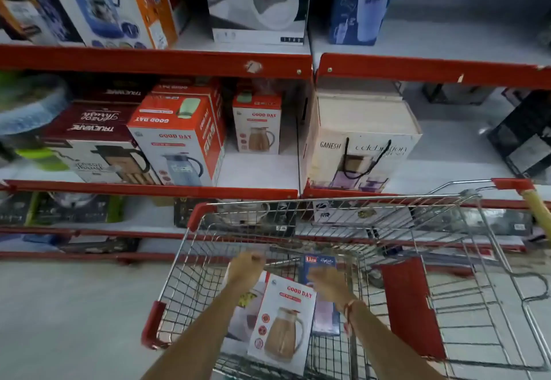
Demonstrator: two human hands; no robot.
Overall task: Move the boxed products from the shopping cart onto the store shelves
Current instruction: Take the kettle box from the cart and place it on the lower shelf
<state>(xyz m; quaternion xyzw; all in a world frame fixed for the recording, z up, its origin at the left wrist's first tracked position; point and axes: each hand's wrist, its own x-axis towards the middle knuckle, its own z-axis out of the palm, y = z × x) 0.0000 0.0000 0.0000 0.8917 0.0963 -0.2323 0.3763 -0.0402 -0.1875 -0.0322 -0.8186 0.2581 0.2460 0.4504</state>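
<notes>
A wire shopping cart (190, 263) with red corners stands in front of red-edged store shelves (149, 190). In it lies a white and red "Good Day" jug box (283, 323), a blue box (320, 263) to its right and a white box (247, 314) partly under it on the left. Both my hands reach down into the cart. My left hand (246, 268) is loosely curled above the box's upper left corner, holding nothing. My right hand (328, 285) hovers with fingers apart over the blue box, beside the jug box's right edge.
The middle shelf holds matching "Good Day" boxes (179, 141) (258, 123), a "Ganesh" box (362, 147) and a "Trueware" box (89, 141), with bare shelf (256, 171) between them. Larger boxes (256, 1) stand on the top shelf. The cart's handle (533, 201) is at right.
</notes>
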